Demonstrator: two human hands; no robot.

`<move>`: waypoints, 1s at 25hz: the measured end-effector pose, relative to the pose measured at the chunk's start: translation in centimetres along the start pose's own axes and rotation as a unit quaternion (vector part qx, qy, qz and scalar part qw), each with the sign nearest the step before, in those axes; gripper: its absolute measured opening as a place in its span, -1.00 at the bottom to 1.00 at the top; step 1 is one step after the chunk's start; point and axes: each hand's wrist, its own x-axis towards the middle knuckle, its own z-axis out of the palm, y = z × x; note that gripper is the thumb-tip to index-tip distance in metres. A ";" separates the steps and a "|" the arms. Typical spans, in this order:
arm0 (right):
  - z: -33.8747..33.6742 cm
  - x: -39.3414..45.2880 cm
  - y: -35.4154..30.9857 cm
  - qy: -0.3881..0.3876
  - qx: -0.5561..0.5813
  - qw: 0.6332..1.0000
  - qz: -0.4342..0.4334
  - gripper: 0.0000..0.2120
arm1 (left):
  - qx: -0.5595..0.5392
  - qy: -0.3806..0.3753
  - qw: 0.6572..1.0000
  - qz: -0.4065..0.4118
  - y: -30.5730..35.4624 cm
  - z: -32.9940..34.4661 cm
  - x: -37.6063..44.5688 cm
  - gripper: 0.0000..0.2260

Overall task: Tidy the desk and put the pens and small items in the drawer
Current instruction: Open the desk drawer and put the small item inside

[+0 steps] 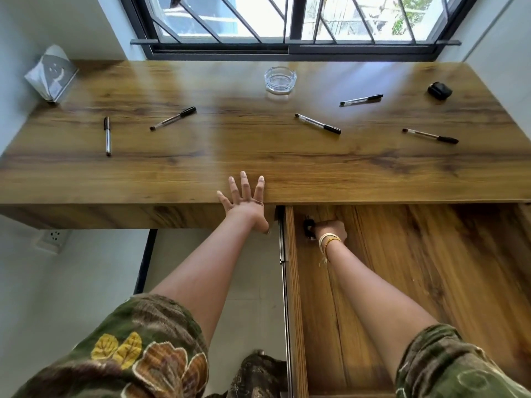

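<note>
A person's left hand (244, 201) lay flat with fingers spread wide on the near edge of the wooden table (201, 156), holding nothing, the bare arm stretched straight forward. The right hand (330, 229), string bands at its wrist, reached deep into the open drawer (402, 268) below the table's near edge, fingers curled down beside a small dark object (308, 225) at the drawer's far left corner; whether the hand gripped it could not be told.

Five pens lay scattered on the table. A silver pen (107, 135) near the left edge ran near-to-far. A black-capped pen (173, 118) just right of it slanted, cap toward the far right. A third pen (317, 123) at mid-table slanted with its cap toward the near right. A fourth pen (361, 99) lay almost crosswise, cap to the right. A fifth pen (430, 135) near the right edge pointed its cap right and slightly nearer.

A glass ashtray (280, 79) stood toward the far edge, a small black case (439, 89) toward the far right corner, and a tissue pack (51, 73) at the far left corner.
</note>
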 end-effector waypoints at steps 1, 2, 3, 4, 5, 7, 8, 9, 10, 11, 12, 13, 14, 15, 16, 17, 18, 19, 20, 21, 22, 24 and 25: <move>-0.1 0.0 0.1 0.003 -0.003 1.000 0.000 -0.50 | 0.000 -0.002 1.000 0.000 0.0 0.0 0.0 0.11; -0.2 0.0 0.2 0.004 -0.002 1.000 0.002 -0.50 | 0.002 -0.001 1.000 0.001 -0.1 0.0 -0.1 0.11; -0.2 -0.1 0.5 0.011 -0.001 1.000 0.002 -0.51 | 0.007 0.001 1.000 0.004 -0.1 0.0 -0.1 0.11; -0.3 -0.1 0.9 0.020 0.000 1.000 0.002 -0.54 | 0.010 0.003 1.000 0.009 -0.1 0.0 -0.1 0.11; -0.6 -0.3 1.4 0.032 -0.002 0.999 -0.003 -0.59 | 0.011 0.006 1.000 0.013 0.0 0.0 -0.1 0.10; -1.0 -1.2 3.0 0.050 -0.016 0.998 -0.032 -0.70 | 0.015 0.016 0.999 0.025 -0.3 0.0 -0.4 0.11; -1.1 -1.7 3.9 0.051 -0.029 0.997 -0.059 -0.73 | 0.026 0.022 0.999 0.033 -0.5 0.1 -0.4 0.11; -1.2 -2.4 4.8 0.048 -0.048 0.993 -0.093 -0.74 | 0.040 0.026 0.998 0.044 -0.9 0.1 -0.5 0.11; -1.2 -3.2 5.5 0.043 -0.067 0.988 -0.130 -0.73 | 0.056 0.029 0.997 0.054 -1.4 0.2 -0.6 0.12; -1.4 -4.0 6.1 0.040 -0.082 0.981 -0.169 -0.73 | 0.073 0.035 0.995 0.064 -2.0 0.4 -1.1 0.11; -1.4 -4.7 6.5 0.039 -0.092 0.973 -0.206 -0.72 | 0.086 0.040 0.993 0.072 -2.6 0.4 -1.6 0.10; -1.3 -5.5 6.7 0.042 -0.100 0.965 -0.238 -0.73 | 0.092 0.043 0.992 0.081 -3.1 0.5 -2.3 0.09; -1.1 -6.4 6.6 0.051 -0.107 0.956 -0.267 -0.74 | 0.087 0.044 0.991 0.090 -3.4 0.7 -3.0 0.06; -1.0 -7.4 6.5 0.069 -0.111 0.947 -0.293 -0.75 | 0.071 0.044 0.992 0.097 -3.6 0.9 -3.7 0.03; -0.7 -8.3 6.1 0.093 -0.115 0.936 -0.319 -0.77 | 0.049 0.048 0.992 0.102 -3.7 1.2 -4.5 0.00; -0.4 -9.2 5.7 0.119 -0.124 0.923 -0.344 -0.77 | 0.029 0.054 0.993 0.104 -3.7 1.5 -5.2 -0.04; 0.0 -9.9 5.2 0.137 -0.142 0.908 -0.371 -0.76 | 0.014 0.062 0.993 0.104 -3.6 1.7 -5.7 -0.08; 0.4 -10.6 4.5 0.144 -0.161 0.891 -0.399 -0.75 | 0.004 0.073 0.992 0.104 -3.7 1.8 -6.1 -0.13; 0.8 -11.2 3.7 0.144 -0.178 0.877 -0.422 -0.74 | -0.007 0.086 0.991 0.106 -3.9 1.7 -6.3 -0.19; 1.2 -11.8 2.8 0.139 -0.190 0.866 -0.441 -0.73 | -0.022 0.103 0.989 0.108 -4.4 1.4 -6.5 -0.23; 1.7 -12.2 1.9 0.131 -0.198 0.857 -0.458 -0.71 | -0.038 0.128 0.985 0.108 -5.1 1.2 -6.8 -0.26; 2.7 -12.7 -0.2 0.127 -0.201 0.847 -0.476 -0.70 | -0.062 0.180 0.975 0.118 -6.7 0.3 -6.9 -0.31; 3.3 -12.8 -1.2 0.130 -0.202 0.844 -0.479 -0.70 | -0.072 0.191 0.970 0.129 -7.6 -0.3 -6.7 -0.34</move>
